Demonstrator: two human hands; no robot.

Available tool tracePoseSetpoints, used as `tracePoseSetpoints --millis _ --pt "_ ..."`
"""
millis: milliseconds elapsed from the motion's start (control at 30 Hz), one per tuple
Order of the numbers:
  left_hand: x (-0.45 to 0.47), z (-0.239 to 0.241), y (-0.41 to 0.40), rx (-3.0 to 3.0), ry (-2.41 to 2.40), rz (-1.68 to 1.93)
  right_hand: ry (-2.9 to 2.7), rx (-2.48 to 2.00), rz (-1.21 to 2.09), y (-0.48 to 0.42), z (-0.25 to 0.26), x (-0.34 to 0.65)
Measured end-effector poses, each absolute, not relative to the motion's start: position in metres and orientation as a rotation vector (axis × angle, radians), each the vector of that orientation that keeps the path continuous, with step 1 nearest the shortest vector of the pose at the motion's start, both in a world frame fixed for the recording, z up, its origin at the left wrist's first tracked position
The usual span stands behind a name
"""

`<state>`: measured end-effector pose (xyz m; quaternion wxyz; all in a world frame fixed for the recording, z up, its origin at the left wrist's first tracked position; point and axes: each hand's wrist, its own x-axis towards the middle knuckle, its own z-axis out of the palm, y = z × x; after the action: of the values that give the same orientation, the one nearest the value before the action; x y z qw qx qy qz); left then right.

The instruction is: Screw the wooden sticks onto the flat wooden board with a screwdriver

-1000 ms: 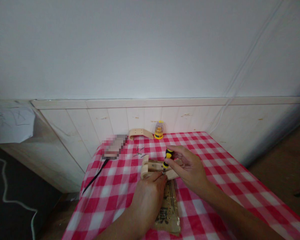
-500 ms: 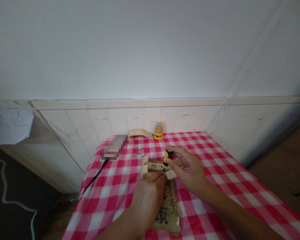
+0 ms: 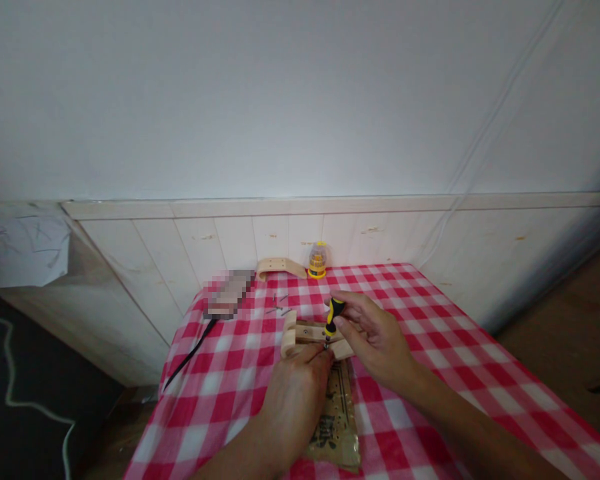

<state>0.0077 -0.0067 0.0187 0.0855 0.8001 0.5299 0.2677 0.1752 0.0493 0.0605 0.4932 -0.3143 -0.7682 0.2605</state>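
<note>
A yellow and black screwdriver [image 3: 334,316] stands nearly upright in my right hand [image 3: 377,337], its fingers closed round the handle. The tip points down at the near side of a pale wooden assembly [image 3: 310,332] with curved side pieces. My left hand [image 3: 300,383] presses on the assembly's near edge, fingertips close to the screwdriver's tip. Whether those fingers also pinch a screw is too small to tell. Beneath the assembly and my left hand lies a flat gold-brown printed packet [image 3: 347,427], partly covered.
Several screws [image 3: 279,307] lie loose beyond the assembly. Farther back are a curved wooden piece [image 3: 281,267] and a clear-domed yellow bit holder [image 3: 317,261], near the panelled wall [image 3: 375,237]. A blurred-out flat object [image 3: 230,293] with a black strap [image 3: 190,357] is at the left of the checked tablecloth [image 3: 405,427].
The screwdriver's handle has shifted very slightly in my right hand's fingers. My left hand and the wooden assembly stay in place.
</note>
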Motion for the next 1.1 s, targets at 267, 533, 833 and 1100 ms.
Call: tracePoseSetpoints --millis 267,533,833,1100 --pt "0.0082 0.0219 -0.0074 2.367 1.58 0.767 -1.854 -0.778 0.504 0.0508 0.0625 0.1736" --pt "0.0083 0.0243 -0.0072 2.343 1.575 0.727 -1.852 -0.737 0.498 0.0554 0.06 0.1731" --pt "0.0079 0.0216 -0.0076 2.317 1.584 0.721 -1.919 -0.738 0.622 0.0494 0.0623 0.1755" --pt "0.0081 0.0253 -0.007 2.314 1.583 0.675 -1.899 -0.756 0.6 0.0529 0.0592 0.1745"
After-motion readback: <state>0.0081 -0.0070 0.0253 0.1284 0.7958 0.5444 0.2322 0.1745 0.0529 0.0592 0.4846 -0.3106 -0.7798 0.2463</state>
